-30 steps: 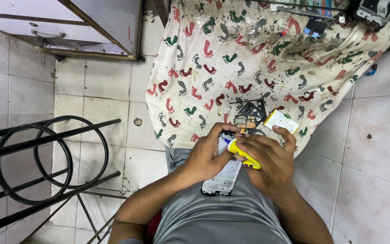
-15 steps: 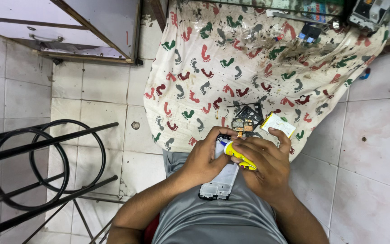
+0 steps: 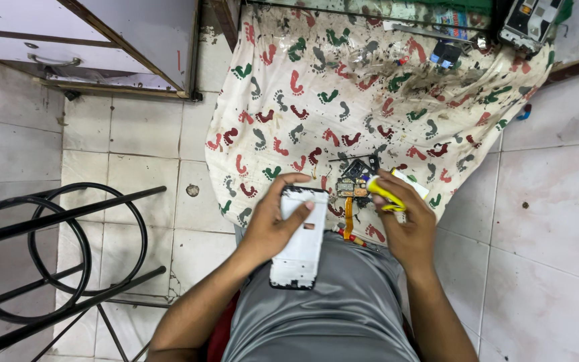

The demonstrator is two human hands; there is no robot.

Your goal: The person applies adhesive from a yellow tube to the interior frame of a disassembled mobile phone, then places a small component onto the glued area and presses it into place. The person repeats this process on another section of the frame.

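A: White phone frame (image 3: 299, 238), centre of the frame, on the lap; its lower end is dark and hard to read.
B: Fingers?
A: Left hand (image 3: 271, 224) curled round it, thumb across its face. Right hand (image 3: 407, 218) closed on a yellow tool (image 3: 384, 193); the tip is hidden.
B: Around?
A: Small circuit board (image 3: 354, 188) on the footprint cloth (image 3: 343, 87), just above.

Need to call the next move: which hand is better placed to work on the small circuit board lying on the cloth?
Right, probably. The right hand holds the yellow tool with its tip beside the circuit board. The left hand is occupied gripping the white phone frame.
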